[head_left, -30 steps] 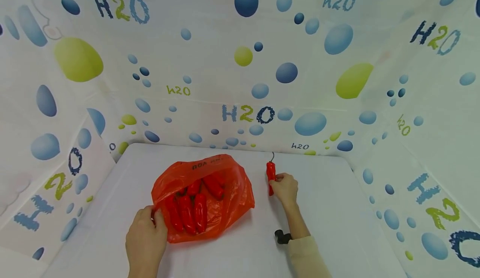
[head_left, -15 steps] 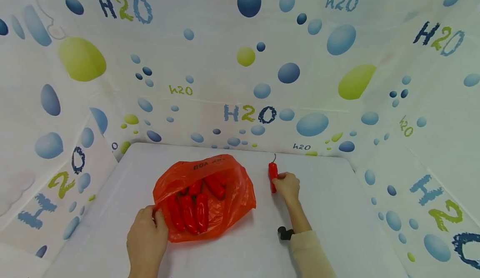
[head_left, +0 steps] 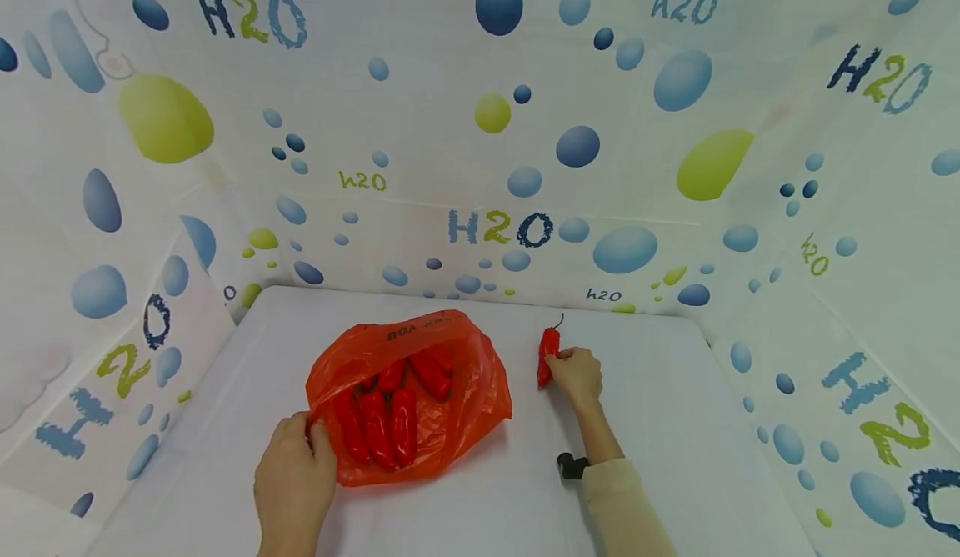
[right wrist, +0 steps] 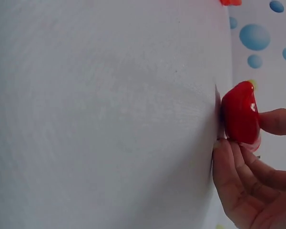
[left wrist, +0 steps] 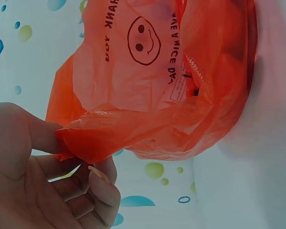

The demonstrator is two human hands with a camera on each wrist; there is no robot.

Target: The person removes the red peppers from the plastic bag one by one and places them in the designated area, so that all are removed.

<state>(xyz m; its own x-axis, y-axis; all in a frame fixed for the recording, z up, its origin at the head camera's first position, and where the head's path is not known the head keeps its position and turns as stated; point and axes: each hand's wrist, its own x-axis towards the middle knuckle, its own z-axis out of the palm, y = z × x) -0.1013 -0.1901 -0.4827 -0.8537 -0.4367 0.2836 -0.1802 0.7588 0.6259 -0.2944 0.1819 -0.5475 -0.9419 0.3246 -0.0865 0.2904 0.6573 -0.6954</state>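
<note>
My left hand (head_left: 295, 469) pinches the left edge of an orange-red plastic bag (head_left: 472, 424). The bag lies with its mouth facing me, and several glossy red chili peppers (head_left: 377, 428) show inside. In the left wrist view, thumb and fingers hold a gathered fold of the bag (left wrist: 100, 138), which bears a printed smiley face. To the right of the bag, my right hand (head_left: 579, 373) grips one more red chili pepper (head_left: 548, 355) at its side, its thin curved stem pointing away from me. The right wrist view shows this pepper (right wrist: 240, 112) between thumb and fingers, close over the table.
Everything is on a white table (head_left: 480, 515). A curtain (head_left: 420, 123) printed with blue and green drops and "H2O" stands behind and on both sides. A small black device (head_left: 572, 466) sits at the right wrist, by the cream sleeve (head_left: 626, 503).
The pepper in my right hand has turned a little, so its stem end leans further right. My left hand and the bag stay about the same; the head view has shifted slightly.
</note>
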